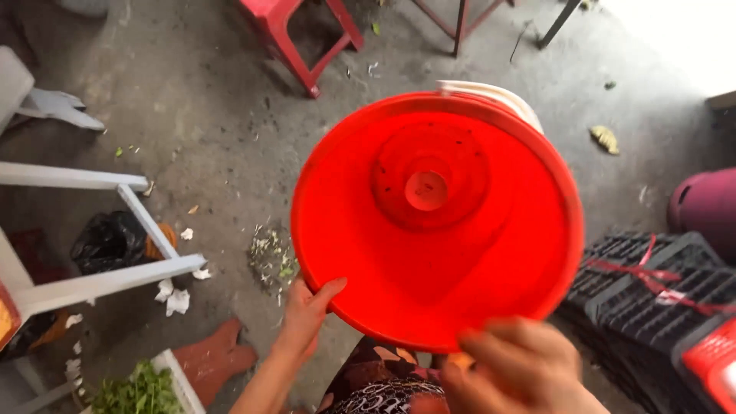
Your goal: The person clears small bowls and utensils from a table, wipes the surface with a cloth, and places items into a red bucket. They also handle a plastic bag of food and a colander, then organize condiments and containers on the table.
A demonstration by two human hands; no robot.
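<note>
A large round red plastic basin [437, 222] fills the middle of the view, held up and tilted so that its smooth, glossy inside faces the camera; raised concentric rings step in to a small round boss at its centre, and a few dark specks cling to the surface. Behind its upper rim peeks the pale edge of a white container [498, 96], most of it hidden by the basin. The left hand [307, 314] grips the lower left rim, thumb pressed on the inner face and fingers wrapped out of sight behind. The right hand [521, 368] is blurred and close to the lens at the lower rim, curled around something small and orange that I cannot make out; whether it also touches the basin is unclear. Below lies patterned dark cloth [379, 383] over the person's lap. On the rough grey concrete floor [207, 115] sit a red plastic stool [299, 34], cut off at the top, a white frame [100, 230], a black bag [111, 241], scattered scraps, and stacked black crates [652, 299] tied with red ribbon.
</note>
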